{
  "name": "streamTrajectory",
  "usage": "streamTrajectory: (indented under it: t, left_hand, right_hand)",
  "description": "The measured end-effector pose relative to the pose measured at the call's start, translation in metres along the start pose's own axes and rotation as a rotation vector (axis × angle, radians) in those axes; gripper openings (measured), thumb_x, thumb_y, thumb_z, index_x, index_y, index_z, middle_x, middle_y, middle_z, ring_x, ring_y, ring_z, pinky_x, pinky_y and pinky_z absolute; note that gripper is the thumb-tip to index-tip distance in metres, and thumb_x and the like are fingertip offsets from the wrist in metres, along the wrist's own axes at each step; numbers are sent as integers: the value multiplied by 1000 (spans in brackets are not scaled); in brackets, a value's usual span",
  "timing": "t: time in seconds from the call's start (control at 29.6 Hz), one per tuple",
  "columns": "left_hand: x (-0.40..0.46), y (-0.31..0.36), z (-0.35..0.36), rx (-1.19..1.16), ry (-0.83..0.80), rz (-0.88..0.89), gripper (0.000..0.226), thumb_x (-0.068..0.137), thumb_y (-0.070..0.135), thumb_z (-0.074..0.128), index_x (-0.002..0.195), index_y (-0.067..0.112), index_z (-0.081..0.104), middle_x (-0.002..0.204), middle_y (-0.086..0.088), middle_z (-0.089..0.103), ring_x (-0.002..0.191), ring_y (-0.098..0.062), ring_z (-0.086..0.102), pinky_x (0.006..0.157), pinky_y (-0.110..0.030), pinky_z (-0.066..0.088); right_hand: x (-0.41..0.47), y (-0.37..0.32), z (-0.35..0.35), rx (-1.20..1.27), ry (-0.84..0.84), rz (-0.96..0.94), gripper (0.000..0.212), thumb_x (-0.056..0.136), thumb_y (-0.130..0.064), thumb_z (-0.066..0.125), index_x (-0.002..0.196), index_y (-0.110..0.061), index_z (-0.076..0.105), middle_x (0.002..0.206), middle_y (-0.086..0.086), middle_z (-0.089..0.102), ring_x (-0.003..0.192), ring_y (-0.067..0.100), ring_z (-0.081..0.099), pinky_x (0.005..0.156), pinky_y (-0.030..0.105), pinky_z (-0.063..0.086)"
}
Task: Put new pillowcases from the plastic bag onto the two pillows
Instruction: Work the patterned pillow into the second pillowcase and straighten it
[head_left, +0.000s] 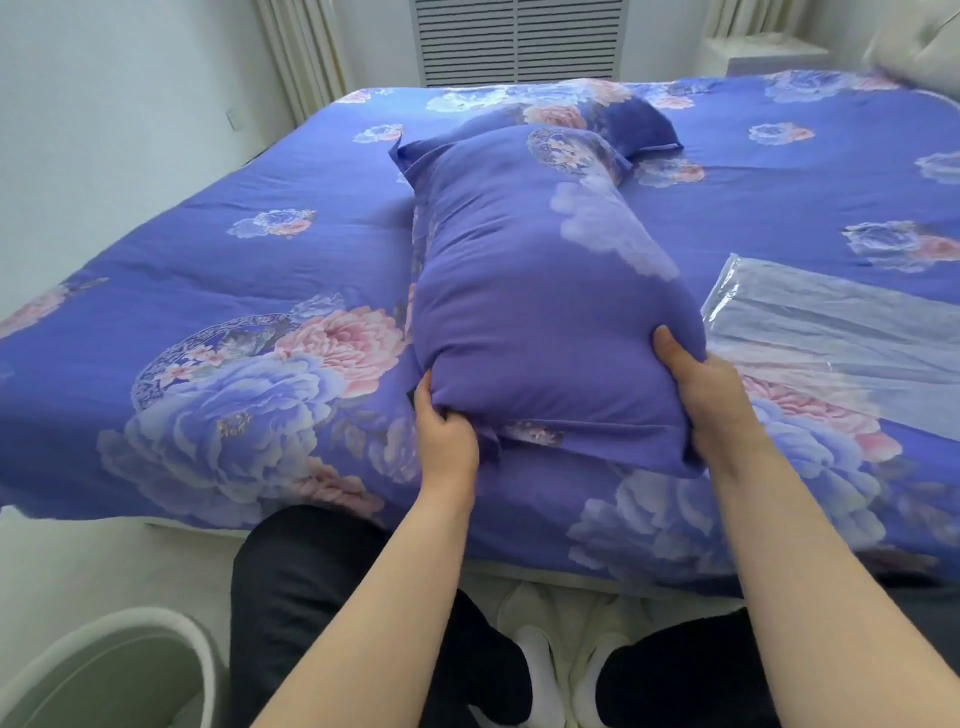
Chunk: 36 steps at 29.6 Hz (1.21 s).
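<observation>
- Two pillows are seen: the near pillow (540, 291) and the far pillow (587, 111).
- One plastic bag (841, 332) is counted.
- Two hands are counted: left hand (447, 436), right hand (711, 395).
- One floral quilt (218, 291) is seen.

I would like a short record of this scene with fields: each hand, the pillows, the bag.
left hand: grips near pillow's lower left corner
right hand: holds near pillow's lower right side
near pillow: in purple floral case, lying on bed
far pillow: behind it, same pattern
plastic bag: flat on bed, right of near pillow
</observation>
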<state>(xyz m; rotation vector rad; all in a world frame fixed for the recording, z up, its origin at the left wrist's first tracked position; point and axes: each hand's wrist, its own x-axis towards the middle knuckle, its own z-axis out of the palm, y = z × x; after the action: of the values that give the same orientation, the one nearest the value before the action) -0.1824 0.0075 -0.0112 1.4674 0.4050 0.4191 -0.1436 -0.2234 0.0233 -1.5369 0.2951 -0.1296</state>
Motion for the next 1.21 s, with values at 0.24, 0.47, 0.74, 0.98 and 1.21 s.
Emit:
streamTrajectory:
  t: [0.24, 0.47, 0.74, 0.98, 1.21]
  left_hand:
    - [-10, -1, 13, -581, -337, -561, 35, 91, 1, 52, 121, 17, 52, 94, -9, 69, 77, -24, 65, 70, -43, 53]
    - [37, 47, -74, 1148, -203, 312, 61, 85, 5, 50, 141, 24, 34, 150, -7, 24, 125, -32, 46, 94, -42, 43]
    - [15, 132, -17, 987, -262, 724, 59, 83, 68, 37, 138, 47, 35, 158, 10, 8, 145, -22, 4, 114, -51, 18]
    - [46, 136, -81, 1179, -44, 445, 69, 80, 34, 68, 140, 29, 33, 146, -14, 24, 126, -43, 34, 103, -50, 33]
    - [64, 110, -133, 1273, -1, 209, 75, 90, 23, 54, 149, 37, 10, 143, -22, 19, 116, -48, 36, 100, -50, 32]
  right_hand:
    - [-22, -92, 32, -96, -115, -342, 21, 75, -38, 76, 69, -19, 70, 66, -15, 71, 59, -2, 63, 51, 14, 46]
    - [-37, -53, 67, -254, -187, -376, 10, 83, -33, 70, 85, -25, 64, 76, -22, 68, 69, -15, 59, 60, 6, 43]
    - [-50, -67, 121, -49, -875, -288, 37, 93, -2, 52, 129, -9, 51, 125, 7, 61, 119, 22, 56, 101, 38, 45]
    - [-9, -17, 127, -186, -228, 84, 15, 94, -21, 55, 95, -6, 60, 76, 5, 55, 68, 18, 49, 56, 21, 36]
    - [-19, 27, 164, -306, -453, 449, 63, 71, -57, 73, 103, -4, 60, 96, 10, 68, 86, 27, 66, 72, 36, 53]
